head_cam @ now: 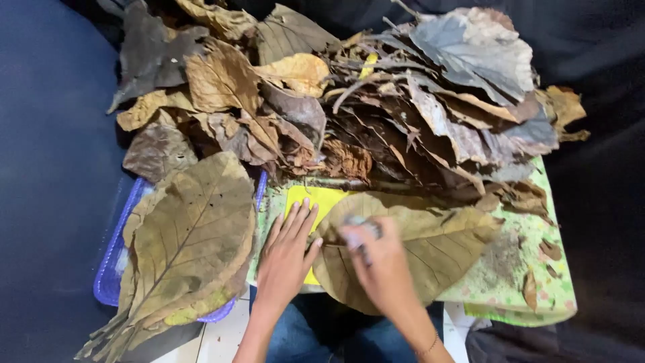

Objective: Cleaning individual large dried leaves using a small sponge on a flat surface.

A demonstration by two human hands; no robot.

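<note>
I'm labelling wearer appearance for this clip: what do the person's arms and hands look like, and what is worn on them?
Both forearms are bare, with no sleeves or gloves. The left hand shows no rings. The right hand is blurred; a thin bracelet circles its wrist.

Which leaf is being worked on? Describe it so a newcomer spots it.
Start at the big heap of dry leaves on the patterned cloth. Just below it lies one broad tan leaf, flat under both hands: left hand pressing, right hand holding a small grey object.
</note>
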